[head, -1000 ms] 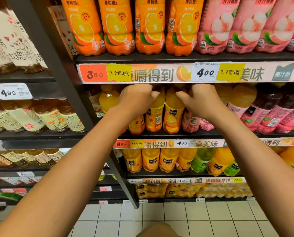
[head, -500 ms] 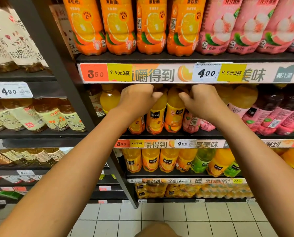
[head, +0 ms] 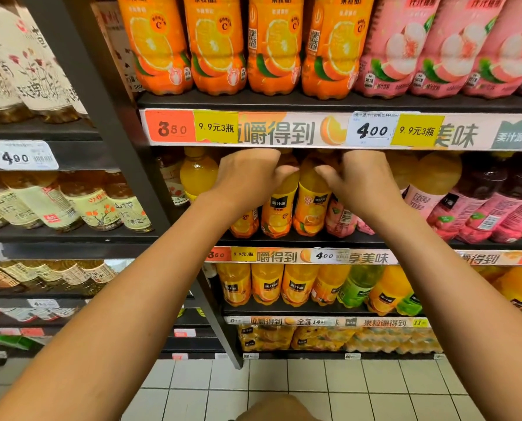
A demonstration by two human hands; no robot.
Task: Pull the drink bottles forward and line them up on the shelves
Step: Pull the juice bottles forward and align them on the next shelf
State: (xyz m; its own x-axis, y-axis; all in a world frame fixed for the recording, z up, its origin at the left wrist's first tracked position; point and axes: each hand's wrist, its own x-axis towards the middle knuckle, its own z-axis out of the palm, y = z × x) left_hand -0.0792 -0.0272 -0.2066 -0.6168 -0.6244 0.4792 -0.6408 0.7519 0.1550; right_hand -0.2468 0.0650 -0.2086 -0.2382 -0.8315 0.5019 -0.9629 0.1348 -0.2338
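Observation:
Two orange juice bottles stand side by side on the second shelf (head: pixel 381 240). My left hand (head: pixel 247 177) reaches under the upper price strip and curls round the top of the left orange bottle (head: pixel 276 209), which leans slightly. My right hand (head: pixel 361 182) curls over the top of the right orange bottle (head: pixel 310 205), thumb against its shoulder. Both caps are hidden by my fingers. Another orange bottle (head: pixel 199 174) stands further back on the left, and one more (head: pixel 244 224) shows below my left wrist. A pink bottle (head: pixel 342 218) sits under my right hand.
Pink and dark-red bottles (head: pixel 478 205) fill the shelf to the right. Large orange bottles (head: pixel 214 47) and pink bottles (head: pixel 436 47) line the shelf above; orange and green ones (head: pixel 360 287) stand below. A dark upright post (head: pixel 107 117) separates a tea-bottle rack (head: pixel 71 205) on the left.
Both hands stay on the bottle tops. The left orange bottle has tipped a little and shifted forward; my hands have drawn slightly closer together.

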